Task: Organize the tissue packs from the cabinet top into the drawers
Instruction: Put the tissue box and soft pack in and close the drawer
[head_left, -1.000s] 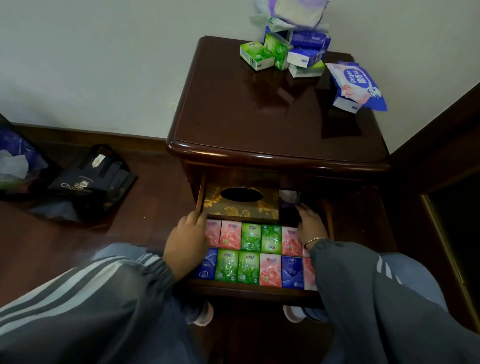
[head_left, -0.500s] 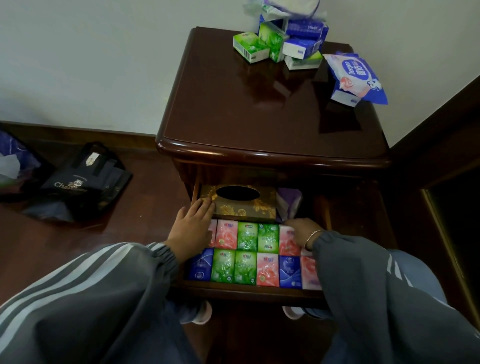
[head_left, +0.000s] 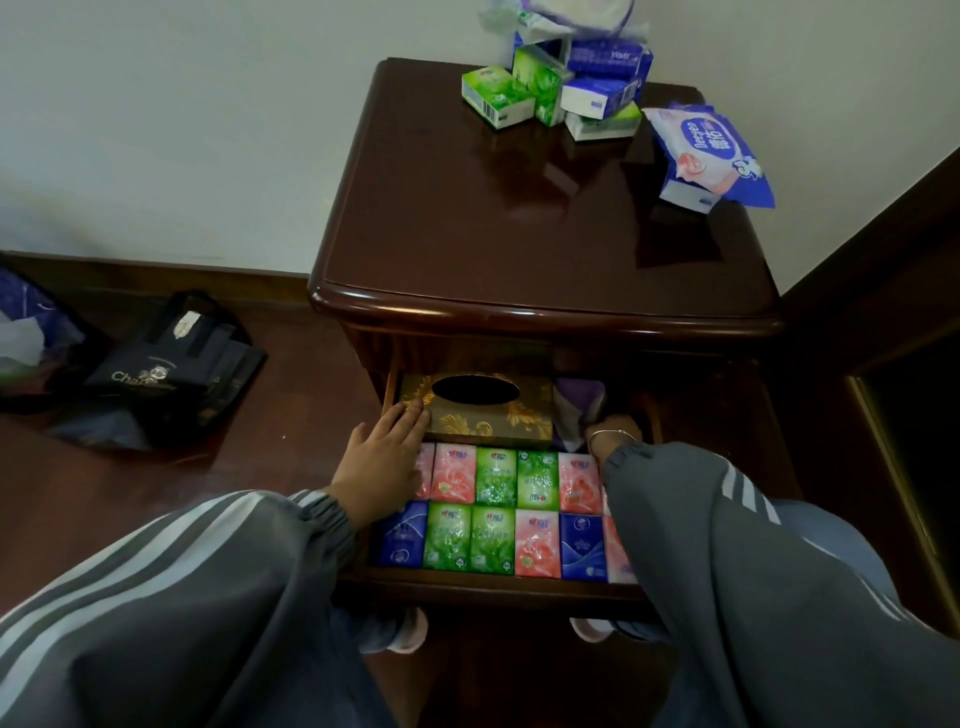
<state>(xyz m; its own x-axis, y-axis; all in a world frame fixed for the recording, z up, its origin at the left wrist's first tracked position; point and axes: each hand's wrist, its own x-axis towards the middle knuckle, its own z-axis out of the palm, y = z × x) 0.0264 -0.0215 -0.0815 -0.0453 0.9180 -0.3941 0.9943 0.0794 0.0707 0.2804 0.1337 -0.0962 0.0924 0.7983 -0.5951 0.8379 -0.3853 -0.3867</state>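
Midway through filling: two rows of tissue packs (head_left: 496, 475) lined up in the open drawer (head_left: 493, 587) at 6 o'clock, loose packs (head_left: 561, 93) heaped at 12 o'clock on the cabinet top (head_left: 519, 234); left hand (head_left: 382, 462) flat, fingers straight, touching the gold tissue box (head_left: 493, 415); right hand (head_left: 615, 428) mostly behind its sleeve, grip impossible to tell. Next, probably: reach up to 12 o'clock for another pack; legible only "Deeyeo" on the wipes pack (head_left: 711, 150) at 1 o'clock, "Cha" on the black bag (head_left: 156, 374).
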